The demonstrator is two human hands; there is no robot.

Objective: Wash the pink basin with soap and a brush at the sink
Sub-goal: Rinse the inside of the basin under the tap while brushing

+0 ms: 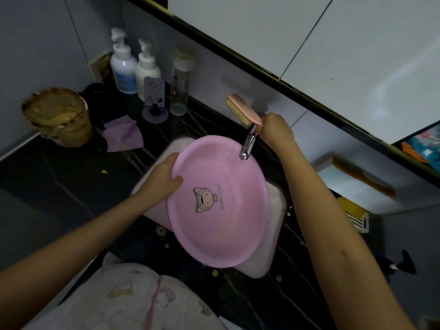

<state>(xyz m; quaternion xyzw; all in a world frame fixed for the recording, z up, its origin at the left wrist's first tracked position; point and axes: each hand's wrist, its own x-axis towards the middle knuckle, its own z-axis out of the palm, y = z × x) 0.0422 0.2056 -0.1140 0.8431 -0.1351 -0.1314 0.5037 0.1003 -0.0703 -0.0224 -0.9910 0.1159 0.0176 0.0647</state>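
Well, basin: pink basin [221,210] sits tilted in the white sink [276,222], cartoon print facing up.
Left hand: left hand [164,179] grips the basin's left rim, thumb inside.
Right hand: right hand [276,129] holds one end of the pink brush [242,108], raised near the wall, bristles down.
Faucet: chrome faucet [247,145] reaches over the basin's far rim.
Counter: dark counter [59,175] carries two pump bottles [123,65], a purple cloth [122,134] and a brown-stained tub [59,115].
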